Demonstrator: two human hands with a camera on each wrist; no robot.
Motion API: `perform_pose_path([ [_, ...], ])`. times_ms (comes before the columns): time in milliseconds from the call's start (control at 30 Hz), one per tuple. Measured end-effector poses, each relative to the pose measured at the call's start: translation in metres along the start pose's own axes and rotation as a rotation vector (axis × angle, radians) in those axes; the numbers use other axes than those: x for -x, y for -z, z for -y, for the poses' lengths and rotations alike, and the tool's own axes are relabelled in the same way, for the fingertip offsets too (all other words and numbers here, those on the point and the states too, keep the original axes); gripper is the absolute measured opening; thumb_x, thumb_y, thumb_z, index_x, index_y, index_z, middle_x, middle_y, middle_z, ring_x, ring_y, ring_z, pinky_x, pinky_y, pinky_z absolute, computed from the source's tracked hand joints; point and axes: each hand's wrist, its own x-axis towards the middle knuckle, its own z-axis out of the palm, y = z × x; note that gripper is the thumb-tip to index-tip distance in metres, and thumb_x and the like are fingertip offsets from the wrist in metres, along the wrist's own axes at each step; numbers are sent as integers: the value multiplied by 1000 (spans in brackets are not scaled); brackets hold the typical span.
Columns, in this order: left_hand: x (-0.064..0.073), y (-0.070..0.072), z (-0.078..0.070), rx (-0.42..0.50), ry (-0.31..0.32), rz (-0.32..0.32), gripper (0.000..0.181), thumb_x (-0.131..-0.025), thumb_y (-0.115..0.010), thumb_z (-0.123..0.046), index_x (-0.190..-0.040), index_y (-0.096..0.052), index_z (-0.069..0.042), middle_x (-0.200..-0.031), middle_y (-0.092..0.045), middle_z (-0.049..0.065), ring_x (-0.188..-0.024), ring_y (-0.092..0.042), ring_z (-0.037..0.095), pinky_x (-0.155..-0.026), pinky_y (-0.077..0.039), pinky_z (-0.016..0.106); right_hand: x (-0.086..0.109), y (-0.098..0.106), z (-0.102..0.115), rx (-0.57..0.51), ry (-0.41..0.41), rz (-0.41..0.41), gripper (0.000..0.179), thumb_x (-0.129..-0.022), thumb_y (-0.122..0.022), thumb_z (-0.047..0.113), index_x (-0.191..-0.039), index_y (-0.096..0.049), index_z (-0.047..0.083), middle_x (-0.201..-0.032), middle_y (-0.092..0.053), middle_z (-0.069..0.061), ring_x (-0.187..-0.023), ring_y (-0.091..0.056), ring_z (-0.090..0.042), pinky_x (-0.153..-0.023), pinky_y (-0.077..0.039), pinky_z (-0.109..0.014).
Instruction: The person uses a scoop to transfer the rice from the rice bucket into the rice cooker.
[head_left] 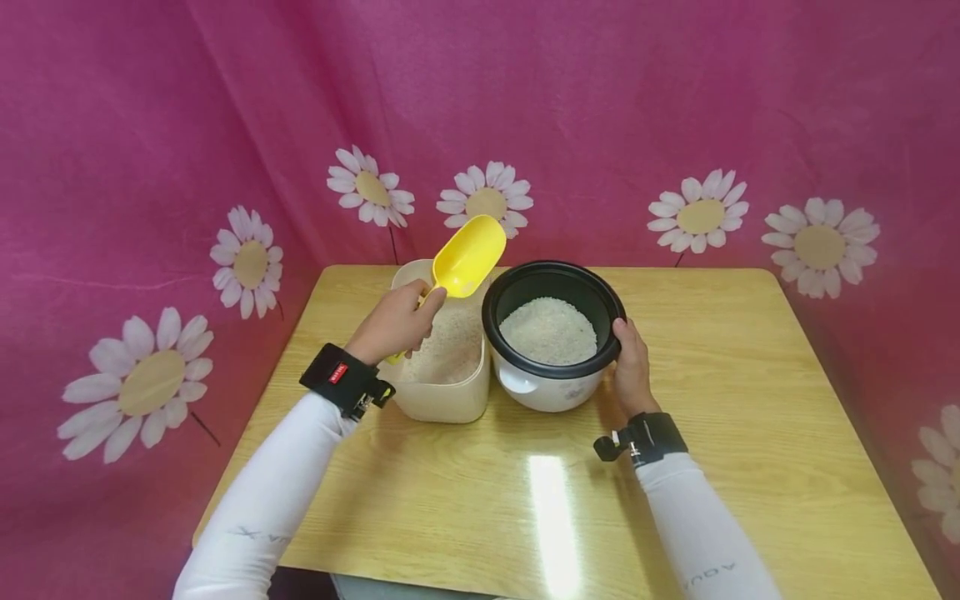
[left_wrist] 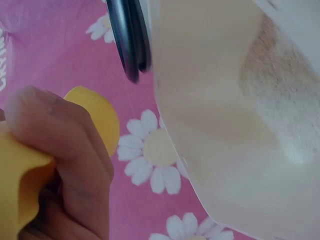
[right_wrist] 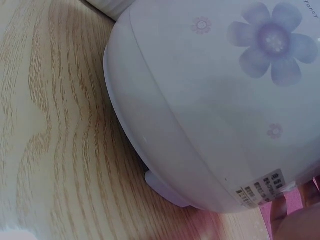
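Note:
My left hand (head_left: 397, 321) grips the handle of a yellow scoop (head_left: 469, 254), held over the left side of a cream rice bin (head_left: 442, 402). The bowl of the scoop points up and away, its bare yellow inside showing. Down in the bin lies pale rice (left_wrist: 285, 90). Right beside it stands a white rice cooker (head_left: 551, 392) without a lid, with a black rim and a heap of white rice (head_left: 551, 329) inside. At the cooker's right side, my right hand (head_left: 632, 367) holds on, thumb at the rim; its other fingers are partly hidden.
Both containers stand toward the back of a wooden table (head_left: 720, 400). A pink curtain (head_left: 585, 125) with white daisies hangs along the back and sides. Purple flowers and a printed label (right_wrist: 261, 189) mark the cooker's wall.

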Motion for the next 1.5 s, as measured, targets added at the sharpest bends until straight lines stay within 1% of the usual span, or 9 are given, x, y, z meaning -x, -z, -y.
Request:
perform_pose_path([
  [167, 0, 5, 12, -15, 41, -11, 37, -109, -44, -42, -104, -54, -7, -73, -58, 6, -48, -54, 20, -46, -45, 28, -1, 1, -1, 13, 12, -9, 56, -108, -30, 51, -151, -50, 22, -151, -53, 0, -137, -46, -6, -121, -28, -30],
  [333, -1, 7, 22, -61, 91, -30, 39, -109, -43, -43, -105, -53, -5, -76, -57, 7, -48, -54, 20, -45, -45, 28, -1, 2, -1, 39, 1, -8, 57, -108, -29, 54, -152, -49, 23, -153, -51, 0, -138, -45, -6, -123, -26, -35],
  [433, -2, 8, 28, -147, 95, -43, 40, -109, -43, -42, -104, -53, -4, -76, -57, 8, -47, -54, 19, -44, -45, 27, -1, 3, -1, 45, -8, -1, 57, -108, -28, 55, -153, -49, 26, -154, -50, 2, -139, -44, -6, -125, -24, -40],
  [600, -4, 8, 34, -317, 54, -55, 39, -108, -44, -36, -105, -55, 2, -78, -55, 11, -46, -54, 19, -43, -44, 27, 0, 3, -1, 29, -1, 2, 57, -108, -28, 53, -155, -46, 26, -158, -48, 1, -142, -42, -6, -127, -23, -42],
  [867, -3, 3, 35, -431, 63, -8, 42, -108, -45, -37, -109, -58, 3, -77, -54, 10, -56, -57, 23, -50, -44, 29, -1, 3, -1, 6, 22, -5, 56, -108, -29, 50, -153, -49, 22, -154, -51, -1, -139, -45, -5, -122, -27, -30],
  [1033, -4, 1, 34, -524, 61, 1, 41, -108, -48, -36, -100, -61, 2, -73, -52, 8, -64, -56, 25, -58, -44, 35, -1, 3, 0, -9, 20, -13, 57, -107, -31, 51, -152, -50, 21, -153, -51, -2, -138, -45, -7, -121, -26, -31],
  [1167, -5, -2, 35, -605, 92, 28, 41, -107, -48, -36, -92, -63, -1, -74, -56, 10, -67, -60, 28, -61, -48, 41, -2, 3, 1, -5, 14, -13, 58, -107, -31, 52, -152, -49, 22, -153, -51, -1, -139, -44, -8, -122, -25, -33],
  [1333, -5, -9, 35, -717, 127, -4, 38, -105, -51, -30, -89, -68, -1, -81, -68, 16, -70, -68, 34, -60, -57, 50, -1, 3, 1, 7, 6, -11, 57, -107, -30, 52, -152, -49, 22, -154, -50, -1, -140, -43, -9, -126, -23, -39],
  [1500, -3, -18, 35, -835, 98, -27, 25, -101, -55, -15, -90, -72, 0, -83, -73, 16, -69, -70, 33, -61, -60, 52, -1, 2, -1, 20, 5, -3, 57, -108, -31, 51, -154, -47, 22, -159, -48, -1, -145, -41, -9, -129, -21, -43],
])
